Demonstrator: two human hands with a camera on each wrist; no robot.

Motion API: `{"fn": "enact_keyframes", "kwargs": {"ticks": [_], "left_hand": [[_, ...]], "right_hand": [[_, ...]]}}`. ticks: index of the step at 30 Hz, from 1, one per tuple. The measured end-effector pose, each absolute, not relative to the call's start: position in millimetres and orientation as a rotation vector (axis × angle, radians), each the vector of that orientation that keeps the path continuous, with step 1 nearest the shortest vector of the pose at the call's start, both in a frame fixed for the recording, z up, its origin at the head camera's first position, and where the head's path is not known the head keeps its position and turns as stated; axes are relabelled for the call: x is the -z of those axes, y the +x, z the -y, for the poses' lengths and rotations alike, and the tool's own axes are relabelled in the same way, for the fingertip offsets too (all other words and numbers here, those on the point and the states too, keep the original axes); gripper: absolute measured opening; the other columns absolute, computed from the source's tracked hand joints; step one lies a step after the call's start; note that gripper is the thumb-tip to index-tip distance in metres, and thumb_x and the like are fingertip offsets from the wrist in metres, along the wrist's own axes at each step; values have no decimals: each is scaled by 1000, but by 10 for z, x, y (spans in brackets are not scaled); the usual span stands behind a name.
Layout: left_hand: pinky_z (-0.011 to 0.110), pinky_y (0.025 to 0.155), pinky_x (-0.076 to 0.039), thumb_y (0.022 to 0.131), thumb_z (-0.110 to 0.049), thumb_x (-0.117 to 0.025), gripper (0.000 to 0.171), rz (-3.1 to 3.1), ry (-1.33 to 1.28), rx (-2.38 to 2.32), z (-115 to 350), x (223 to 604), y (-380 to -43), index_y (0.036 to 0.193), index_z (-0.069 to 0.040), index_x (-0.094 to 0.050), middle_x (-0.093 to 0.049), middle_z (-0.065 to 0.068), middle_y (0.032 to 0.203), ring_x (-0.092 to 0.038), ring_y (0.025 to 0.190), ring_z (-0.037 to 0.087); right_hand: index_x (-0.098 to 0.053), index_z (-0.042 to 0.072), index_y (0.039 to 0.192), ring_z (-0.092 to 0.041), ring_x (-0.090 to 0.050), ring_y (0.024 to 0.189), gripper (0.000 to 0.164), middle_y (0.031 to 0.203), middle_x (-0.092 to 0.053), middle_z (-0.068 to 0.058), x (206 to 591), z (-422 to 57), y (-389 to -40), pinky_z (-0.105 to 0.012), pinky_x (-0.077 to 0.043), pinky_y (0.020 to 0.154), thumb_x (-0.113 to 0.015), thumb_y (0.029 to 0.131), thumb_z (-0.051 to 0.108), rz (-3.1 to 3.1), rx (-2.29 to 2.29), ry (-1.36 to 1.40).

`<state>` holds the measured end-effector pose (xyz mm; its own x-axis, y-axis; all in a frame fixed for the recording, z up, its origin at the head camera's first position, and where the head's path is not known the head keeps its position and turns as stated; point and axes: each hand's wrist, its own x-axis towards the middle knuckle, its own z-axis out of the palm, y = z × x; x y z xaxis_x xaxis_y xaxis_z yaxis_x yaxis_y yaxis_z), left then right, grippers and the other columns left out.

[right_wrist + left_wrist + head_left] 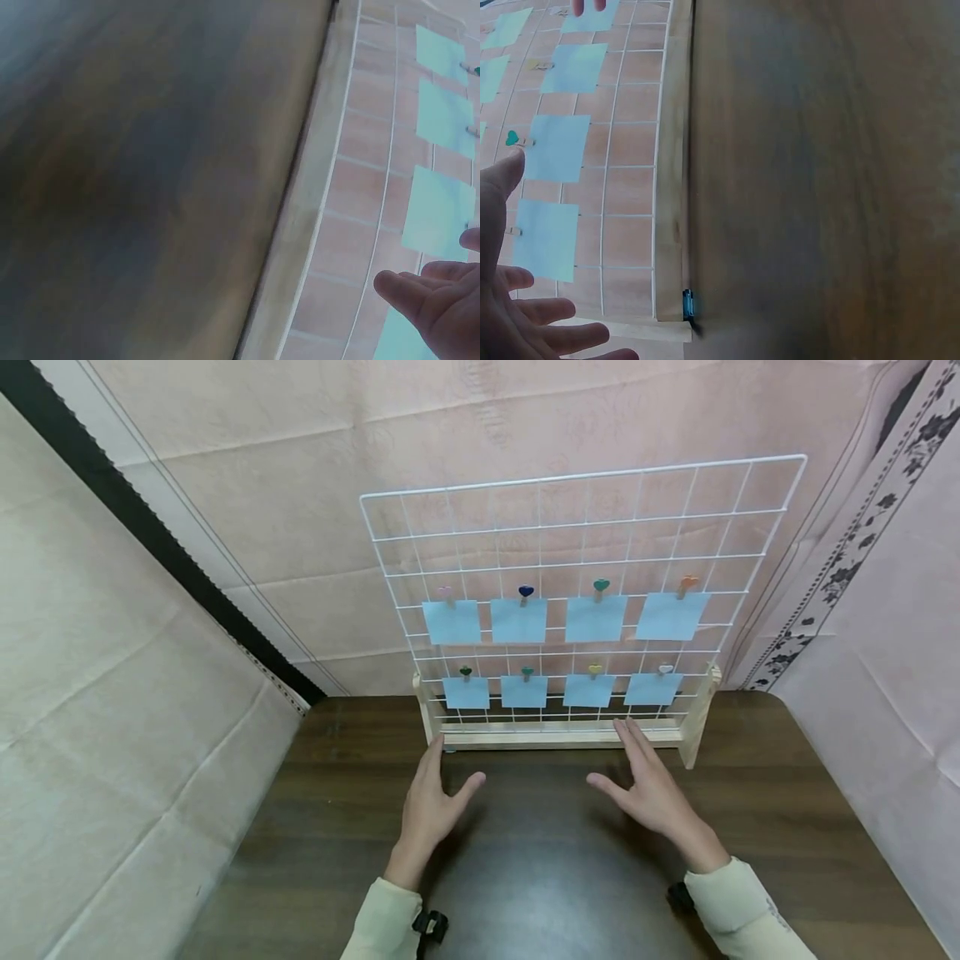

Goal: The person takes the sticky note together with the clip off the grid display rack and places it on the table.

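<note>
A white wire grid panel (pixel 585 477) stands upright in a pale wooden base (pixel 562 740). Two rows of light blue paper cards (pixel 519 622) hang on it, held by small wooden clips with coloured hearts (pixel 527 591). My left hand (pixel 433 810) is in front of the base's left end, fingers extended and thumb apart. The right hand (pixel 654 795) reaches toward the base's right part, its fingers also extended. Neither hand holds anything; whether the fingertips touch the base cannot be told. A small blue object (pixel 688 304) sits against the base's left end.
The stand is on a dark wooden table (pixel 532 860) near its back edge. Pale fabric (pixel 247 485) hangs behind the table, with more fabric on the left (pixel 127 718) and right (pixel 885 718) sides. Dark devices (pixel 431 926) are strapped at both wrists.
</note>
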<state>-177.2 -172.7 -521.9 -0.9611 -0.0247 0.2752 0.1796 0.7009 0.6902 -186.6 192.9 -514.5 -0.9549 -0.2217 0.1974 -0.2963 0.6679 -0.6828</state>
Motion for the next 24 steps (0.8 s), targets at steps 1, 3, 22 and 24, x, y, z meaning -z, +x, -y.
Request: {"fn": "enact_keyframes", "kwargs": {"ticks": [1,3,22,24], "left_hand": [[65,113,-41,91,-70,-70,102,2643,-122,1123,1722,5218,-1778,168,-19,-28,-34,13,169,-41,151,36],[64,113,-41,91,-70,-70,101,2640,-119,1145,1708,5209,-1795,168,-19,-28,-34,13,169,-41,151,36],[56,119,-37,96,-57,-73,96,2514,-168,1310,1693,5046,-1965,167,-10,-28,-34,14,169,-36,153,33],[53,118,-38,96,-54,-74,96,2495,-180,1331,1709,5025,-1988,166,-7,-28,-35,15,168,-37,153,33]], "right_hand": [[-9,21,171,-48,-13,158,104,176,-5,-16,5136,-1903,-1879,-77,-27,113,-74,97,53,2772,-1183,438],[-10,21,171,-45,-13,159,102,176,-7,-15,5110,-1851,-1903,-76,-26,114,-74,97,53,2754,-1213,443],[-19,15,170,-39,-17,160,94,175,-18,-13,4897,-1358,-2072,-71,-24,119,-70,100,52,2659,-1348,545],[-19,17,170,-38,-18,159,93,174,-20,-12,4871,-1301,-2084,-70,-25,120,-69,100,53,2651,-1352,560]]}}
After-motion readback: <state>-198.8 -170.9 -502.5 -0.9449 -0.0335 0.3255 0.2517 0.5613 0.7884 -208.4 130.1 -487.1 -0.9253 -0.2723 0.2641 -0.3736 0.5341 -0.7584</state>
